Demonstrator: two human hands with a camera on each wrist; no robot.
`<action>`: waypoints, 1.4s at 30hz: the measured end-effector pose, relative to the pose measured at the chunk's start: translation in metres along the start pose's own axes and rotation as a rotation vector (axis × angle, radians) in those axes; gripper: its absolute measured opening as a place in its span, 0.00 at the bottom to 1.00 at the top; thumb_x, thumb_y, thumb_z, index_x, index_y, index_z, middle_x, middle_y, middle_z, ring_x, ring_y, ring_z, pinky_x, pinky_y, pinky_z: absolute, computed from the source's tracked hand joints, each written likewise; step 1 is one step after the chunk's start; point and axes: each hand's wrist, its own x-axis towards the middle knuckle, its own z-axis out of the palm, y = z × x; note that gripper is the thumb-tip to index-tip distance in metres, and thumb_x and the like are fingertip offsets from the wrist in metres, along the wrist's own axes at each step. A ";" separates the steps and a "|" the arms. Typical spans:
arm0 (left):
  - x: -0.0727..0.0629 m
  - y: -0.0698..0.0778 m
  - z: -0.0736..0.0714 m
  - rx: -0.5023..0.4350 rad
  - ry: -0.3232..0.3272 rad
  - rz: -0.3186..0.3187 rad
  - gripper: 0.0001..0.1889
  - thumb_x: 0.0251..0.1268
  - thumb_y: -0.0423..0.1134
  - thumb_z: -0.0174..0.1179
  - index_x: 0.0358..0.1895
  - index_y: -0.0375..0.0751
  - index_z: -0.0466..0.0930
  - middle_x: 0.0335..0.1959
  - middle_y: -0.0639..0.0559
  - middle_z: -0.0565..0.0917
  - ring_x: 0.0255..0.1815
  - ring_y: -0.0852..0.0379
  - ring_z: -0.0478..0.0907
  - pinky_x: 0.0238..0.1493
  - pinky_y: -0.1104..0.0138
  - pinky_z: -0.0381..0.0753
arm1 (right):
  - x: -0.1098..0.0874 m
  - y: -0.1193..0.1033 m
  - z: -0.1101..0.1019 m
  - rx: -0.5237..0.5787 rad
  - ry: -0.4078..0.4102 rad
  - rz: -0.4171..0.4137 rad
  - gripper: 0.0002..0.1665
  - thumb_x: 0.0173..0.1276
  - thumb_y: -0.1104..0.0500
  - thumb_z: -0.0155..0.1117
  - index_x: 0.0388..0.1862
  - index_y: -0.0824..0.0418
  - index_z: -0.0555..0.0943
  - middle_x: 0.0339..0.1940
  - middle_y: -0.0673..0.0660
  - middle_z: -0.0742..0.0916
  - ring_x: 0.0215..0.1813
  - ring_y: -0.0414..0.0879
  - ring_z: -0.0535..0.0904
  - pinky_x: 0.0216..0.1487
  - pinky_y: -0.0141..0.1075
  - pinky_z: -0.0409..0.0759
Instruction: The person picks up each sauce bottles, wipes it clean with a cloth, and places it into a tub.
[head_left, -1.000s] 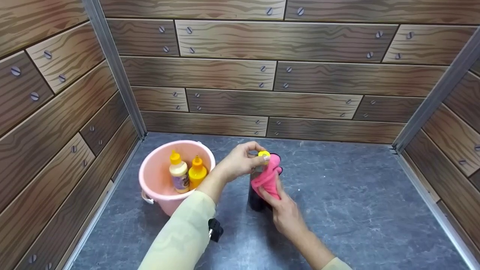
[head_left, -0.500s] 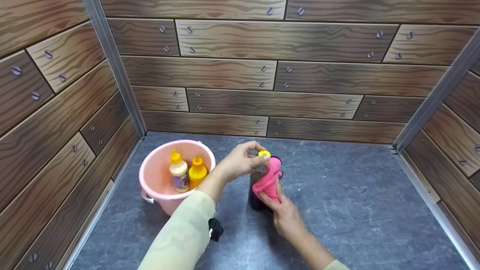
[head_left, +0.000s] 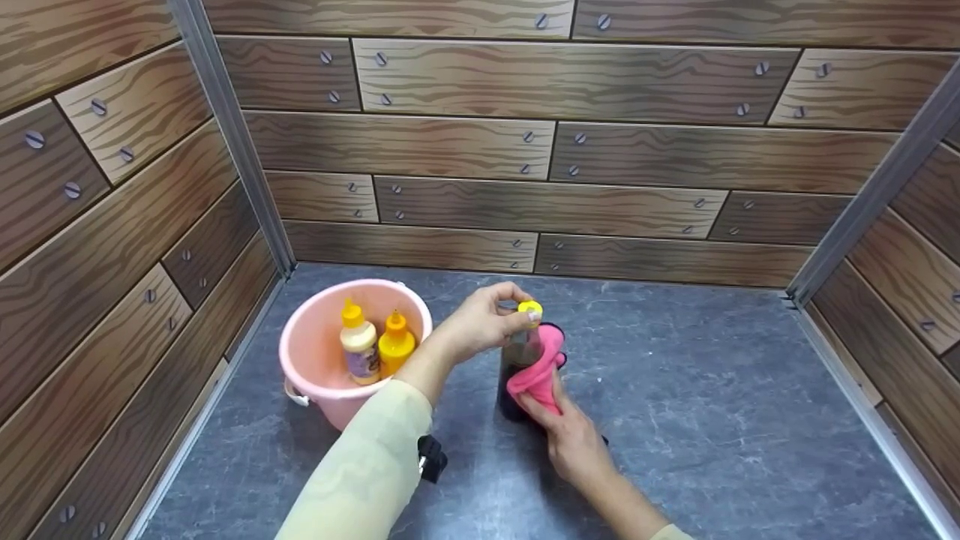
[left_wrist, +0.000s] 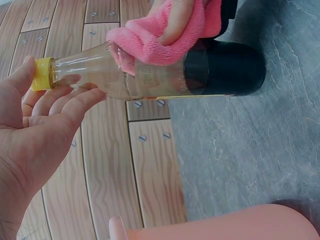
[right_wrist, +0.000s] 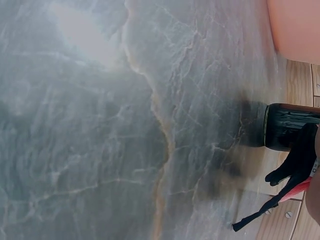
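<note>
A clear bottle (head_left: 512,390), part-filled with dark liquid, stands upright on the grey marbled surface. Its yellow cap (head_left: 530,311) is pinched between the thumb and fingers of my left hand (head_left: 480,326). The left wrist view shows the cap on the neck and the other fingers along the shoulder of the bottle (left_wrist: 225,70). My right hand (head_left: 577,442) holds a pink cloth (head_left: 541,367) with black edging against the bottle's right side. In the right wrist view the bottle's dark base (right_wrist: 287,127) shows, and a black strip of edging (right_wrist: 260,212) hangs beside it.
A pink bucket (head_left: 307,352) stands left of the bottle, behind my left forearm. Inside are a cream squeeze bottle (head_left: 360,349) with a yellow top and a yellow squeeze bottle (head_left: 395,349). Wood-patterned walls (head_left: 450,142) enclose the back and both sides.
My right hand and the pink cloth have slid a little way down the bottle, baring more of its upper part. The left hand stays on the cap.
</note>
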 end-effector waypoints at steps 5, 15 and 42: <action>-0.001 0.001 0.000 0.014 0.001 0.017 0.11 0.78 0.41 0.66 0.57 0.45 0.82 0.51 0.38 0.89 0.53 0.40 0.85 0.44 0.57 0.83 | -0.004 0.000 0.001 -0.014 -0.012 0.001 0.44 0.56 0.79 0.69 0.66 0.44 0.86 0.76 0.73 0.74 0.62 0.68 0.82 0.49 0.56 0.87; 0.000 0.002 -0.001 0.040 0.006 0.017 0.10 0.78 0.43 0.66 0.56 0.48 0.83 0.48 0.51 0.89 0.51 0.48 0.85 0.53 0.49 0.85 | -0.011 0.002 0.005 -0.052 -0.049 0.026 0.42 0.56 0.77 0.71 0.65 0.44 0.87 0.76 0.72 0.74 0.55 0.67 0.85 0.43 0.54 0.87; 0.000 -0.002 -0.002 0.023 -0.001 0.022 0.10 0.79 0.41 0.65 0.57 0.46 0.83 0.50 0.49 0.88 0.53 0.47 0.85 0.55 0.48 0.84 | -0.022 0.003 0.011 -0.069 -0.202 0.112 0.44 0.60 0.75 0.69 0.69 0.38 0.84 0.76 0.73 0.74 0.64 0.66 0.82 0.48 0.56 0.87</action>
